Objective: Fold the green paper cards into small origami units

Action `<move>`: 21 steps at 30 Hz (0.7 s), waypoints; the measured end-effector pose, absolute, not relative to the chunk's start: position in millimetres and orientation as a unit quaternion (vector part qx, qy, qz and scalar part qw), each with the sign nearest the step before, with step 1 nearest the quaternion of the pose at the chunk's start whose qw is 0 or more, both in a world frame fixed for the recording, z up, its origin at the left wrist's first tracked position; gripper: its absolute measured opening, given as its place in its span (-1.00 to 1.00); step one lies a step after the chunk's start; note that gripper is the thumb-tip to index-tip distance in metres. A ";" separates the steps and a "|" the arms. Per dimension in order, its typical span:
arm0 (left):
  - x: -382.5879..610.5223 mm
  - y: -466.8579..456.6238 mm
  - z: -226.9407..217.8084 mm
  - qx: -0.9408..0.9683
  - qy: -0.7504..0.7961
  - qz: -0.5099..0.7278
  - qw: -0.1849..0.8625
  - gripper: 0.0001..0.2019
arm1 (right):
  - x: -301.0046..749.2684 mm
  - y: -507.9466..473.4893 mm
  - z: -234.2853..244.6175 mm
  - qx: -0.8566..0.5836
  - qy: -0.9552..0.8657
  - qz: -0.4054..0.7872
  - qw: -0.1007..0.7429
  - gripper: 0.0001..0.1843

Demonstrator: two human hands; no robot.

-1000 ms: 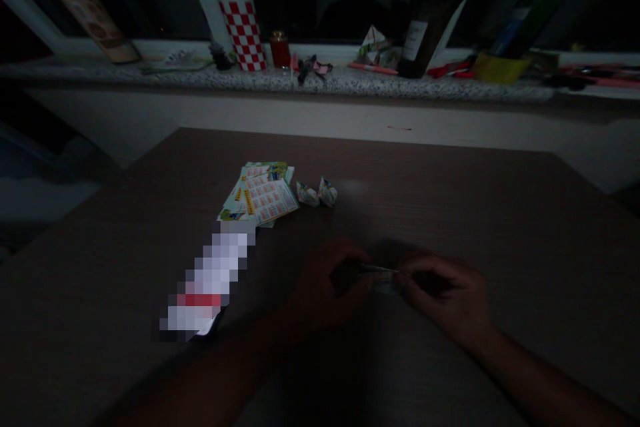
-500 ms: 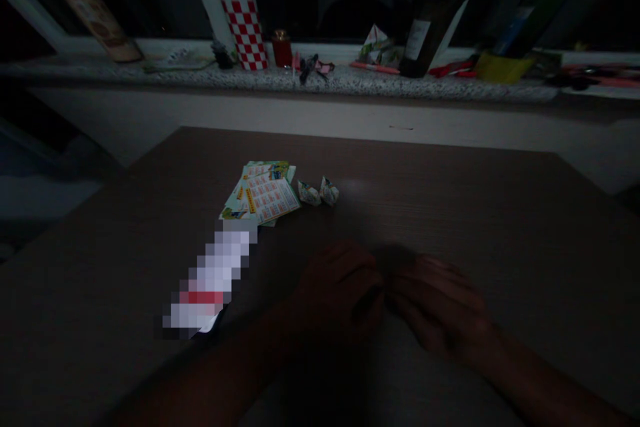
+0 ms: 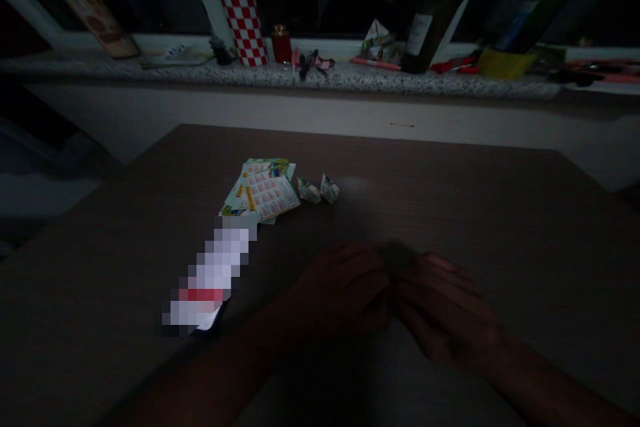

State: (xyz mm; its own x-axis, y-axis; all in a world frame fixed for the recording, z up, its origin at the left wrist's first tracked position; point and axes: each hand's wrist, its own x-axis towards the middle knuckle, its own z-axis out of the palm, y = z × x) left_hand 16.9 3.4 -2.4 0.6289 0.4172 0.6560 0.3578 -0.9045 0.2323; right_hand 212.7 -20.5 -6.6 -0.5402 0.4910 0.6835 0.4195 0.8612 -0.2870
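Note:
In dim light, my left hand (image 3: 345,287) is over the wooden table with its fingers curled and pressed together. My right hand (image 3: 445,303) is close beside it, fingers bent and held together, the tips almost meeting the left hand's. Whatever may be between the fingers is hidden in shadow. Beyond my left hand lie two small folded paper pieces (image 3: 319,189), printed in green and white. To their left is a fanned stack of printed paper cards (image 3: 267,193). A lit phone (image 3: 213,277), its screen blurred out, lies left of my left hand.
Behind the table (image 3: 450,180) runs a granite windowsill (image 3: 340,83). On it stand a red-and-white checkered bottle (image 3: 245,27), a red jar (image 3: 281,45), a dark bottle (image 3: 420,33), another folded paper piece (image 3: 376,39) and a yellow item (image 3: 505,63). A tall patterned tube (image 3: 95,10) leans at the left.
My left hand has shifted slightly right and its fingers look more closed. My right hand has moved a little to the right. The papers and phone lie as before.

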 end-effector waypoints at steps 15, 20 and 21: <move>0.7 17.2 -3.0 0.897 0.263 0.347 0.077 -0.94 | 217.1 -22.1 3.9 -0.310 -0.837 0.060 0.446 -0.76; -6.1 19.8 -3.2 0.855 0.328 0.375 0.140 -0.95 | 225.6 -21.7 -1.1 -0.389 -0.782 0.076 0.481 -0.81; -5.4 18.4 -3.3 0.846 0.335 0.382 0.164 -0.97 | 226.3 -21.0 -2.3 -0.398 -0.775 0.084 0.484 -0.82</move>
State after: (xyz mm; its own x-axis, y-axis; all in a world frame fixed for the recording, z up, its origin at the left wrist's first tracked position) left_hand -5.4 18.4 -3.3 0.4842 0.6915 0.5361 0.4410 -0.7221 0.5331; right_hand 226.3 -21.0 -2.3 -0.2150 0.6979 0.6832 0.5362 0.6690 -0.5146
